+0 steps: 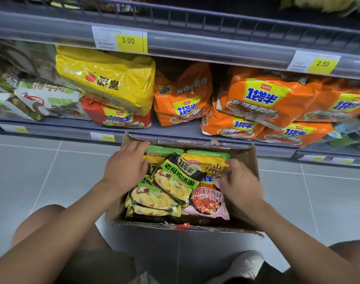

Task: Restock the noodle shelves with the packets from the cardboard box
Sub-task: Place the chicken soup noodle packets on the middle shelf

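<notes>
Open brown cardboard box [249, 160] at frame centre, noodle packets inside. Our left hand [125, 167] and right hand [239, 180] flank tilted yellow-black packet [176, 179], fingers spread, nothing clasped yet. Risk: glossy film slips, loose pile shifts, packet drops.

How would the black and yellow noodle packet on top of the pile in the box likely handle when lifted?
The black and yellow packet is probably light: it rests tilted on other packets without squashing them. Its glossy wrapper may be slippery and crinkly. The flat shape suggests a brittle noodle block inside, so squeezing could crack it.
</notes>
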